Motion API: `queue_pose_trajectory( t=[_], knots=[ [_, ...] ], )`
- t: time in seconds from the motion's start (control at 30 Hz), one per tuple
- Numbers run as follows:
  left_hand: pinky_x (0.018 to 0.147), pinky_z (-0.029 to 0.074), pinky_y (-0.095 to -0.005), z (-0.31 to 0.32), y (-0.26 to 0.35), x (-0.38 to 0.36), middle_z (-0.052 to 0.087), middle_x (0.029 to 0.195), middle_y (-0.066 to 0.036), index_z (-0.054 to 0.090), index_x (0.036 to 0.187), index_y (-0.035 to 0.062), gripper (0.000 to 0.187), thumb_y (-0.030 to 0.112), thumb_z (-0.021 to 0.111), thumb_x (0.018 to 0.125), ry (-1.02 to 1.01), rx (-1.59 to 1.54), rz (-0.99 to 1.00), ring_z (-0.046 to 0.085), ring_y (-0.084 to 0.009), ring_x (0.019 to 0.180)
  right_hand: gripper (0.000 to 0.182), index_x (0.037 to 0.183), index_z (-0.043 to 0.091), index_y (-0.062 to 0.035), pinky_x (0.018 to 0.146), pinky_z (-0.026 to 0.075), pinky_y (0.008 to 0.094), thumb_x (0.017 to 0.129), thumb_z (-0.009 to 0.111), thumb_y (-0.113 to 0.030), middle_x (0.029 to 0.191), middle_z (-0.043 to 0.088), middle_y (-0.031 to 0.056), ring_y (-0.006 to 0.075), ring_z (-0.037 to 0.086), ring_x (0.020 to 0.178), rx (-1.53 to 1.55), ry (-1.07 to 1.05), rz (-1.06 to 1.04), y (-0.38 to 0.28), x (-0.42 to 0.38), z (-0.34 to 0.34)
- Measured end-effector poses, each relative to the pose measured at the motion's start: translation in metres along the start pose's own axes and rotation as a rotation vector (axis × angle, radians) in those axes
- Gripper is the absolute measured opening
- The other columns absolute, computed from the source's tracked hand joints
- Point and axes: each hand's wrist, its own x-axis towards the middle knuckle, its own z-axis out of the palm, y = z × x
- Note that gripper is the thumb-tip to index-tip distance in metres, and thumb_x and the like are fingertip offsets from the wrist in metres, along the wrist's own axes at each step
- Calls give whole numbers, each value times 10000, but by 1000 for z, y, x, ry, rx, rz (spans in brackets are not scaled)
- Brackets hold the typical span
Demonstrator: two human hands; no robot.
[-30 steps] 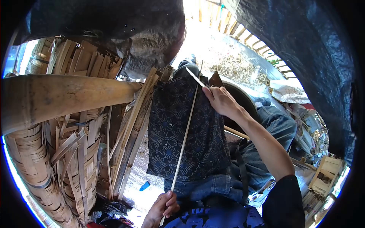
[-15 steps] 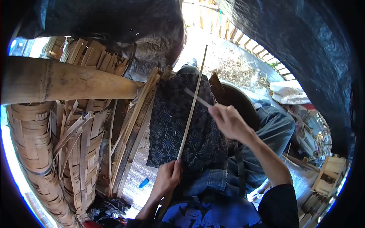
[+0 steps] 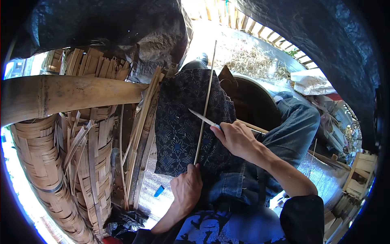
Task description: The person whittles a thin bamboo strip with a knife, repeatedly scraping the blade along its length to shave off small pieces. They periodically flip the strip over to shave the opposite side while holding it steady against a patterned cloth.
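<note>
My left hand [image 3: 187, 186] is closed on the lower end of a long thin bamboo strip [image 3: 206, 99], which points up and away over a dark patterned cloth [image 3: 174, 134] spread on my lap. In my right hand [image 3: 237, 138] is a knife [image 3: 202, 117], its blade pointing to the upper left and crossing the strip at about mid-length. Whether the blade touches the strip cannot be made out.
A thick bamboo pole [image 3: 93, 93] juts in from the left above woven bamboo rolls [image 3: 36, 154]. Split bamboo pieces [image 3: 140, 138] lean left of the cloth. A blue object [image 3: 159, 190] lies on the floor. A dark round container [image 3: 254, 103] stands beyond my right hand.
The knife and my right hand have moved down toward me and slightly left along the strip. The strip stands a little more upright, and the whole view has shifted slightly.
</note>
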Motion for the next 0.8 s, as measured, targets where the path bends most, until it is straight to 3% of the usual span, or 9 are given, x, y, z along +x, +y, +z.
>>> queue_pose_trajectory(
  t=[0.43,0.57,0.6,0.63,0.7,0.77,0.8],
  knots=[
    [416,401,-479,2,-6,-5,508,459,-184,481,654,64,295,214,532,903,16,-75,17,533,-375,420,554,619,562,19,470,460,460,967,414,-386,573,573,226,383,586,506,49,102,92,36,47,7],
    [429,392,-473,2,-12,-5,496,477,-202,505,664,40,286,196,530,902,5,-189,8,515,-397,443,536,701,596,12,477,491,417,988,358,-373,614,615,199,320,619,514,18,104,130,52,78,-2],
    [429,392,-473,4,-17,-3,496,477,-202,505,664,40,286,196,530,902,15,-187,12,515,-397,443,537,736,602,4,436,488,387,996,324,-375,625,627,172,265,613,481,31,91,180,63,93,-5],
    [410,393,-437,7,-23,-1,501,463,-168,510,665,39,304,208,513,919,-10,-278,20,518,-345,411,549,751,592,4,416,480,386,998,301,-391,572,597,142,251,557,415,30,205,168,80,110,1],
    [392,394,-401,3,-31,4,505,449,-134,516,667,39,325,219,496,936,-29,-365,28,520,-293,380,541,808,570,18,482,480,414,999,284,-399,564,560,139,280,532,448,243,91,452,100,135,-10],
    [383,357,-302,-7,-36,12,458,465,-36,496,676,34,386,267,435,978,-321,-973,-290,461,-146,373,525,817,529,20,540,459,438,998,279,-404,577,511,147,293,505,496,135,533,127,122,146,5],
    [385,305,-231,-11,-36,14,391,501,27,457,673,49,430,319,381,999,-369,-1058,-363,392,-53,406,511,783,482,13,534,404,444,997,282,-405,592,465,153,282,470,512,233,628,130,100,134,-6]
  ],
)
